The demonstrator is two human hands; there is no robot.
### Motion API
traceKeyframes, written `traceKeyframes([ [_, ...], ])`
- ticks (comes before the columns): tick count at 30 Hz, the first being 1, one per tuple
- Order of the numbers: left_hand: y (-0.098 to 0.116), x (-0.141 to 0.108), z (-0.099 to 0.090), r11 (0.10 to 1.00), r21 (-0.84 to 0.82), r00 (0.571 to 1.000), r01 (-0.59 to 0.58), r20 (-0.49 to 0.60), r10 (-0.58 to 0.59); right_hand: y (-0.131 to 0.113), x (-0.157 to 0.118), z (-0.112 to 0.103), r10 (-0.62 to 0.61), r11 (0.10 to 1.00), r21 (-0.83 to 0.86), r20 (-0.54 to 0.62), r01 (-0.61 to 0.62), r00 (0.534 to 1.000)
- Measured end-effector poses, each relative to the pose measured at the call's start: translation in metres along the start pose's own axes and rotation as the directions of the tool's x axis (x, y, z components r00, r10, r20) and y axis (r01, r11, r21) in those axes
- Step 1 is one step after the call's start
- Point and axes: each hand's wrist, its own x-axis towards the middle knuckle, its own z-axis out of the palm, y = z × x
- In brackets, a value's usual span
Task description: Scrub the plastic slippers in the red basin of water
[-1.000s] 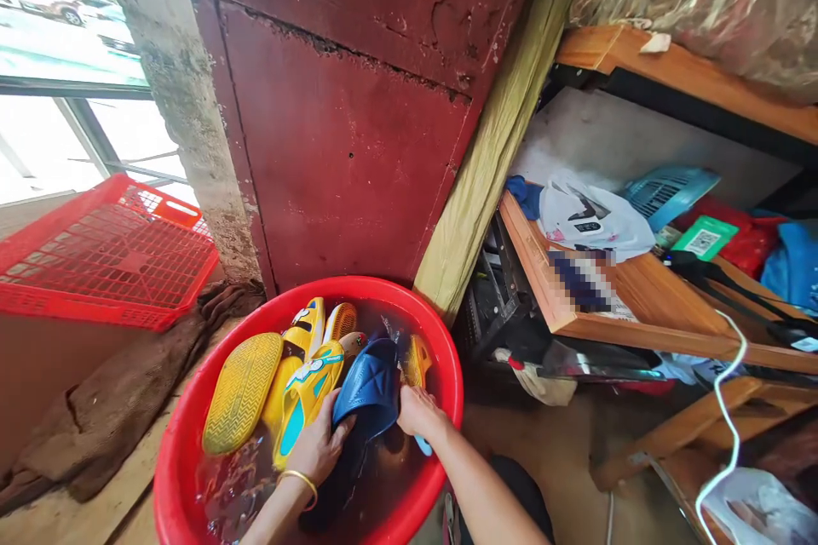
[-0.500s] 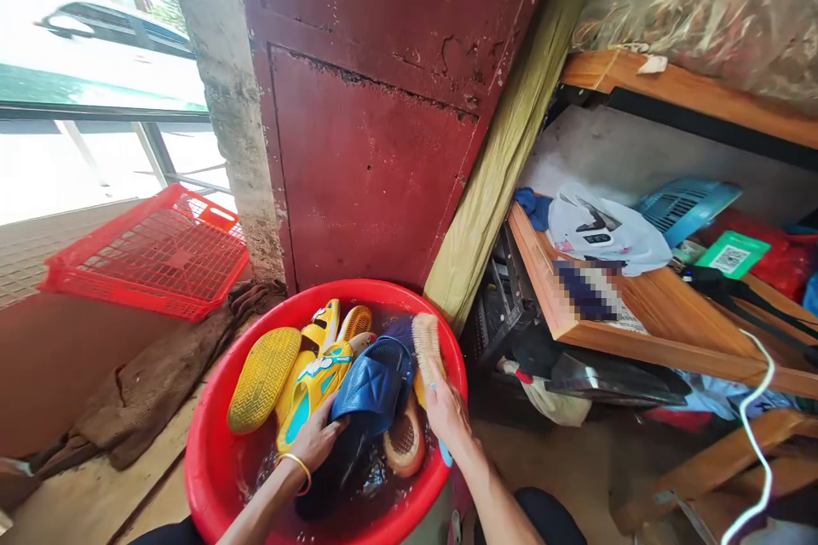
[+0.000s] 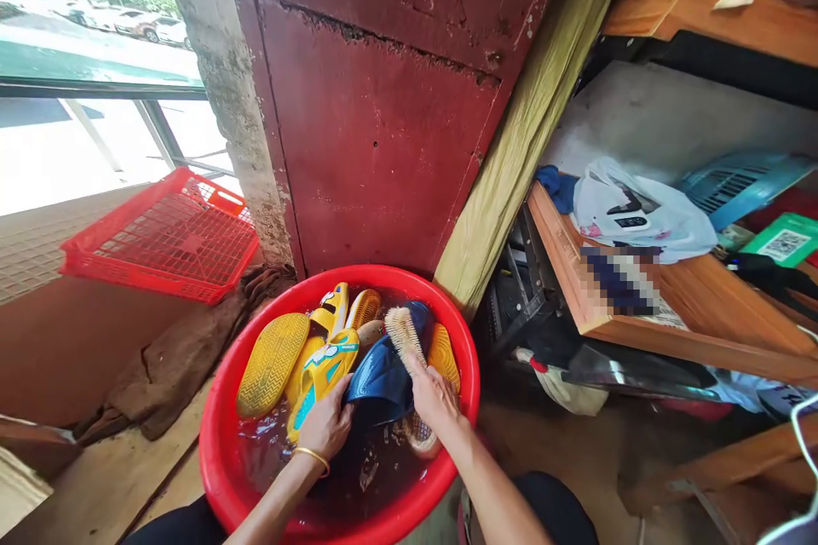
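Observation:
A blue slipper [image 3: 378, 376] is held over the water in a red basin [image 3: 221, 477], its strap facing me. My left hand [image 3: 329, 424], with a yellow bangle at the wrist, is closed on the slipper's near left side. My right hand [image 3: 435, 400] is wrapped round a scrubbing brush [image 3: 402, 335] with pale bristles, which lies across the slipper's right part. To the left are a yellow sandal with a turquoise insole [image 3: 325, 370] and an upturned yellow sole [image 3: 273, 364]. A tan-soled shoe [image 3: 422, 436] is partly hidden beneath my right hand.
Behind the basin stands a dark red metal door [image 3: 371, 136], with a greenish wrapped roll [image 3: 511, 162] leaning beside it. A red plastic crate [image 3: 166, 238] is at the left. On the right, a wooden shelf [image 3: 690, 341] carries a white plastic bag [image 3: 645, 213] and other items.
The brush has moved left, from beside the slipper to across it. The slipper has tilted and now shows more of its strap. My view has shifted slightly.

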Motion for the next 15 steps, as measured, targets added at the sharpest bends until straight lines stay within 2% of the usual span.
traceKeyframes([
  [1, 0.003, 0.000, -0.001, 0.999, 0.031, 1.000, 0.012, 0.024, -0.012, -0.001, -0.003, 0.000, -0.005, 1.000, 0.006, -0.018, 0.005, 1.000],
  [3, 0.007, -0.001, -0.002, 0.996, 0.090, 0.998, 0.028, 0.047, -0.033, -0.008, -0.011, 0.001, -0.106, 0.994, 0.002, -0.020, 0.106, 0.994],
  [5, 0.008, -0.001, -0.002, 0.991, 0.129, 0.998, 0.024, 0.047, -0.030, -0.016, -0.018, 0.003, -0.208, 0.978, -0.027, 0.003, 0.208, 0.978],
  [6, 0.008, -0.002, -0.001, 0.992, 0.126, 0.999, 0.014, 0.036, -0.019, -0.018, -0.019, 0.004, -0.222, 0.974, -0.043, 0.018, 0.222, 0.975],
  [8, 0.003, -0.002, 0.001, 0.998, 0.068, 1.000, -0.002, -0.006, 0.003, -0.014, -0.018, 0.005, -0.173, 0.983, -0.061, 0.047, 0.175, 0.984],
  [11, -0.006, -0.001, 0.004, 0.999, -0.051, 0.999, -0.003, -0.048, 0.001, 0.005, -0.010, 0.002, -0.057, 0.998, -0.030, 0.050, 0.059, 0.997],
  [13, -0.010, 0.001, 0.004, 0.993, -0.117, 0.999, -0.027, -0.044, 0.022, 0.014, -0.008, -0.001, -0.011, 0.999, 0.030, -0.009, 0.011, 1.000],
  [15, -0.011, 0.003, 0.003, 0.984, -0.170, 0.997, -0.060, -0.060, 0.050, 0.014, -0.012, -0.001, -0.007, 0.995, 0.100, -0.075, 0.015, 0.997],
])
